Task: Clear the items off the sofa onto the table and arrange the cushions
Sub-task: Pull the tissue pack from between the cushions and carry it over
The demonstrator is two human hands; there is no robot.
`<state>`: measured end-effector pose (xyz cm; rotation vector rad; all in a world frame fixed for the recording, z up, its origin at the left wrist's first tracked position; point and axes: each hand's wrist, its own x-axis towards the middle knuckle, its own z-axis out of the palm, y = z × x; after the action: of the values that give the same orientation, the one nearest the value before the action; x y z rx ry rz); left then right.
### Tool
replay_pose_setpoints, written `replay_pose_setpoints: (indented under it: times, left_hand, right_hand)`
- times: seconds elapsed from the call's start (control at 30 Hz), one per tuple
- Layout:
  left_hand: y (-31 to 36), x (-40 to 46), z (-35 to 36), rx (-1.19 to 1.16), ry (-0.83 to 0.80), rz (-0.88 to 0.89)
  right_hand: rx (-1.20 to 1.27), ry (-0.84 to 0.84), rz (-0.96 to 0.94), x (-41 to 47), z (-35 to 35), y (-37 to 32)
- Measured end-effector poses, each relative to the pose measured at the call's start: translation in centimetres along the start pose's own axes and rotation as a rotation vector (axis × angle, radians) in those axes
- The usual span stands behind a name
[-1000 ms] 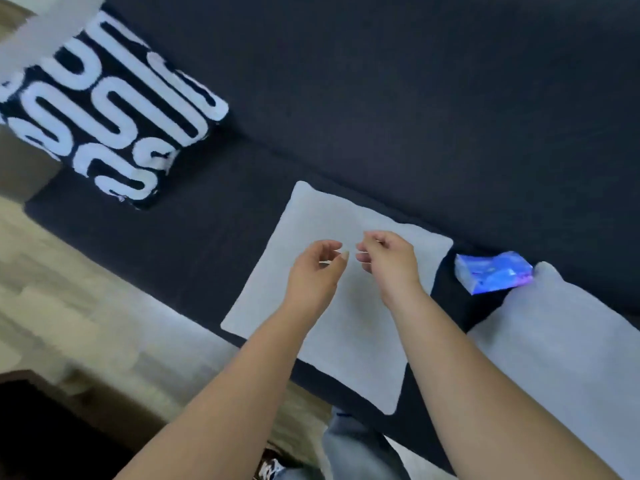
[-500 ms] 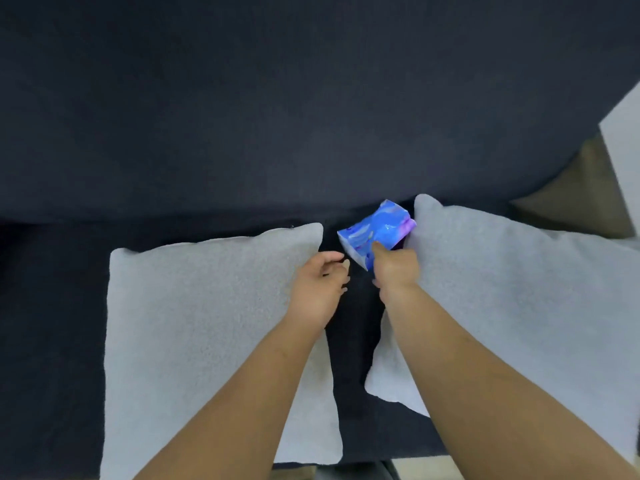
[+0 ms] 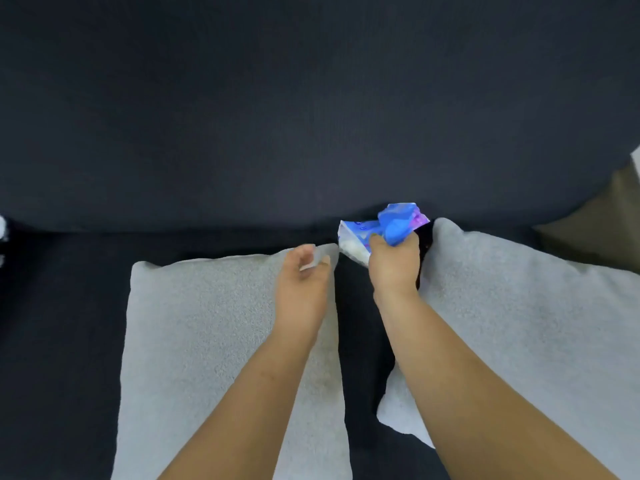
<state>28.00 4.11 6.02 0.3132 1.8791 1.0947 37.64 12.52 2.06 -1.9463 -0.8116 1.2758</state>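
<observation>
A blue tissue packet (image 3: pixel 391 226) is squeezed in my right hand (image 3: pixel 393 268), just above the gap between two light grey cushions. The left grey cushion (image 3: pixel 207 341) lies flat on the dark sofa seat (image 3: pixel 52 323). The right grey cushion (image 3: pixel 519 323) lies flat too, its corner beside my right wrist. My left hand (image 3: pixel 303 285) hovers over the left cushion's top right corner, fingers loosely curled, with nothing in it.
The sofa's dark backrest (image 3: pixel 311 116) fills the upper half of the view. A sliver of the black-and-white patterned cushion (image 3: pixel 2 233) shows at the far left edge. Tan floor (image 3: pixel 599 223) is visible past the sofa at the right.
The view swung right from the patterned cushion to the two grey ones. My right hand reached the blue packet, closed on it and crumpled it. My left hand stayed beside it.
</observation>
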Motion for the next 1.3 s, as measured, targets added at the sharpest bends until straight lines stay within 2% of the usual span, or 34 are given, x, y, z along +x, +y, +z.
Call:
replay_pose_setpoints:
  times: [0.1,0.2,0.27,0.33,0.43,0.53,0.73,0.9,1.0,1.3]
  left_hand:
    - [2.5,0.9,-2.2,-0.07,0.096,0.051]
    - [4.4,1.9,-5.9,-0.192,0.088,0.018]
    - [5.1,2.0,-9.4,-0.271,0.064,-0.052]
    - [5.3,1.2,-12.5,-0.352,0.052,-0.089]
    - [4.0,-1.5,-17.1,-0.355,0.142,-0.007]
    - [1.5,-4.6,-21.3,-0.328,0.308,0.046]
    - [-5.8,-12.3,-31.5,-0.485,0.666,-0.022]
    - [-13.6,-21.4,-39.6,-0.706,0.898,-0.097]
    - [-17.9,-26.6,-42.5,-0.752,0.989,-0.138]
    - [-33.5,-42.0,-45.9,-1.089,1.308,-0.263]
  right_hand:
    - [0.071,-0.212,-0.146,-4.1,0.0,-2.0]
    - [0.12,-0.552,-0.15,-6.9,0.2,-2.9]
    - [0.059,-0.782,-0.143,-8.4,1.1,-3.2]
    - [-0.042,-0.919,-0.144,-9.6,2.0,-3.5]
    - [-0.223,-1.022,-0.214,-13.1,4.7,-3.5]
    - [-0.386,-1.083,-0.34,-17.4,7.4,-3.2]
    - [-0.654,-1.328,-0.571,-28.7,12.4,0.1]
    - [-0.753,-1.544,-0.589,-41.3,14.5,7.0]
    - [-0.819,-1.653,-0.586,-47.2,14.2,10.5]
    - [-1.139,-2.026,-0.818,-64.3,9.5,25.3]
